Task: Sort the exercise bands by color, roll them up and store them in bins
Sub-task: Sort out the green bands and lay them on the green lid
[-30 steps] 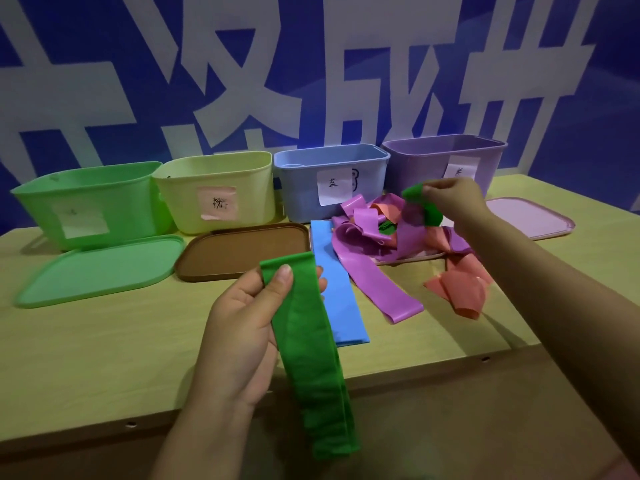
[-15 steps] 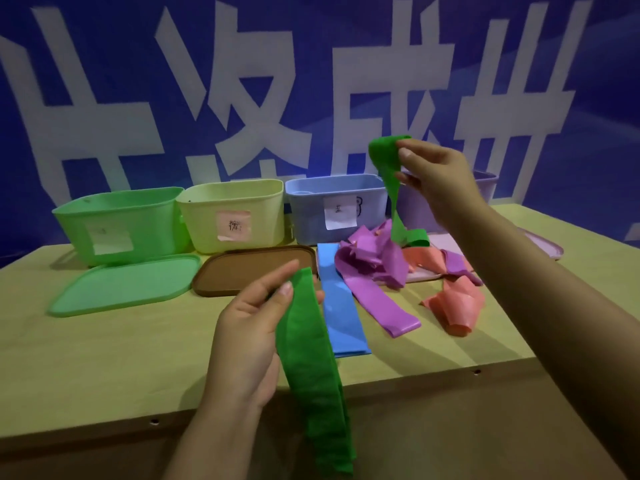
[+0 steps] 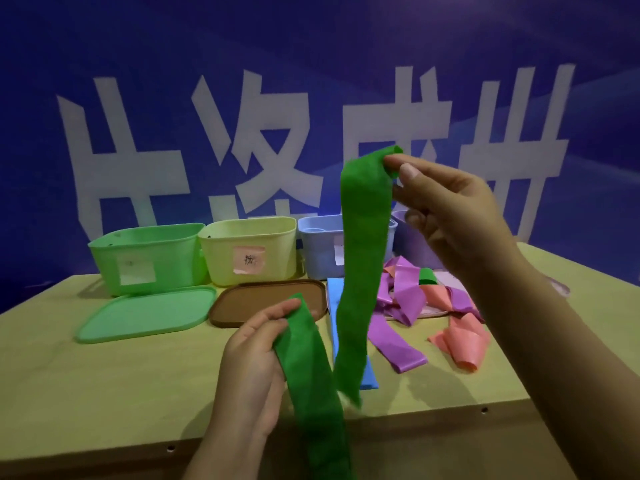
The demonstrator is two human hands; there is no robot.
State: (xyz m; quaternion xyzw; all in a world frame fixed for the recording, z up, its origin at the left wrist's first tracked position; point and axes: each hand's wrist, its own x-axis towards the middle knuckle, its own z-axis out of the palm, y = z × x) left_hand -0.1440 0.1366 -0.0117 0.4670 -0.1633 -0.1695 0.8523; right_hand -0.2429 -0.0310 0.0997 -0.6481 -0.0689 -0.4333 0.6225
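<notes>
Two green bands point(image 3: 360, 271) point(image 3: 311, 368) are hanging in the air; purple bands point(image 3: 401, 299) and orange bands point(image 3: 464, 344) are lying tangled near the table's right edge before four open bins point(image 3: 145, 254)

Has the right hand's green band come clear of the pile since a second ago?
Yes. The right hand has lifted its green band up off the band pile; it now hangs in front of the blue bin.

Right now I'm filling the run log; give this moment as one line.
left hand: grips green band | right hand: pinches second green band, hanging | green bin: open | phase: sorting
</notes>
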